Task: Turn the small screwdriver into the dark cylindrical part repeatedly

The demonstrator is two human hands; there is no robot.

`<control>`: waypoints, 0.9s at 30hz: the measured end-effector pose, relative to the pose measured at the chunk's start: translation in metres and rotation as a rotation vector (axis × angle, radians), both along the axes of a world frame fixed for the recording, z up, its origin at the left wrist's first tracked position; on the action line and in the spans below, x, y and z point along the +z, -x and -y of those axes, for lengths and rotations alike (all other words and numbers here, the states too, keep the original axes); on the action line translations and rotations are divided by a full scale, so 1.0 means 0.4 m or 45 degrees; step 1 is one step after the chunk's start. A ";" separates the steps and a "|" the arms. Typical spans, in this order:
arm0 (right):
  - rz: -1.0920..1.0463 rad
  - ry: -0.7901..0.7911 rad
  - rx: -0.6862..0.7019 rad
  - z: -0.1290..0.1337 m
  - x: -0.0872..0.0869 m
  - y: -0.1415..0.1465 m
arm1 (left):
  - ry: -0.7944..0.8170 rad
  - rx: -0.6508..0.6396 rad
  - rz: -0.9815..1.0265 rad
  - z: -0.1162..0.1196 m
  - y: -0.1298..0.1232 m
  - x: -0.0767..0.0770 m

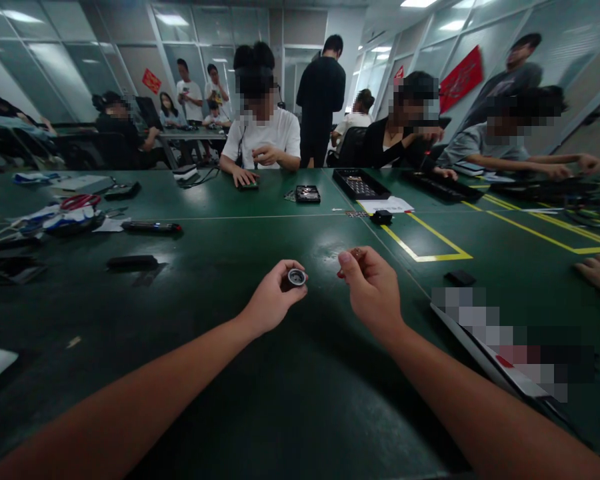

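My left hand (pixel 269 301) is closed around a small dark cylinder with a silvery ring at its end (pixel 296 277). The ringed end faces up toward me, and dark detail shows inside it; my fingers cover most of its side. A short distance to the right, my right hand (pixel 376 293) is raised with thumb and fingers pinched together. Something small and brownish (pixel 357 253) shows at those fingertips, too little of it visible to name. The two hands are apart, both above the green tabletop (pixel 280 400).
On the left lie a dark pen-shaped tool (pixel 151 227), a black bar-shaped object (pixel 132 263) and a bundle of cables (pixel 80 203). Black trays (pixel 361 184) stand farther back. A small black block (pixel 460 277) and a blurred-out flat device (pixel 500 347) lie right. Several people sit opposite.
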State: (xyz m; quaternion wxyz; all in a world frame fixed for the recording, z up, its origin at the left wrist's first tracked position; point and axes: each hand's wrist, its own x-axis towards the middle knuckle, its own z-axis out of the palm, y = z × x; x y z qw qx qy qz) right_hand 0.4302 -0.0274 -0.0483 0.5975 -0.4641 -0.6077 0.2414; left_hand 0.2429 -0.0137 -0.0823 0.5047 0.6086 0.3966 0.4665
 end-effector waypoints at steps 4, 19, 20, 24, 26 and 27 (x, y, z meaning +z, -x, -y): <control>-0.205 -0.119 0.020 0.007 -0.002 0.007 | -0.199 -0.078 -0.224 0.017 0.011 -0.027; 0.118 -0.114 -0.004 0.009 -0.029 0.001 | -0.194 0.002 -0.207 0.003 0.018 -0.055; 0.108 -0.105 0.010 0.008 -0.029 0.000 | -0.193 0.000 -0.205 0.002 0.019 -0.056; 0.108 -0.070 0.080 0.006 -0.030 0.000 | -0.188 0.028 -0.196 -0.001 0.019 -0.059; 0.121 -0.065 0.087 0.007 -0.030 0.001 | -0.193 0.057 -0.221 0.000 0.017 -0.056; 0.129 -0.062 0.082 0.008 -0.030 0.001 | -0.195 0.065 -0.235 0.001 0.016 -0.053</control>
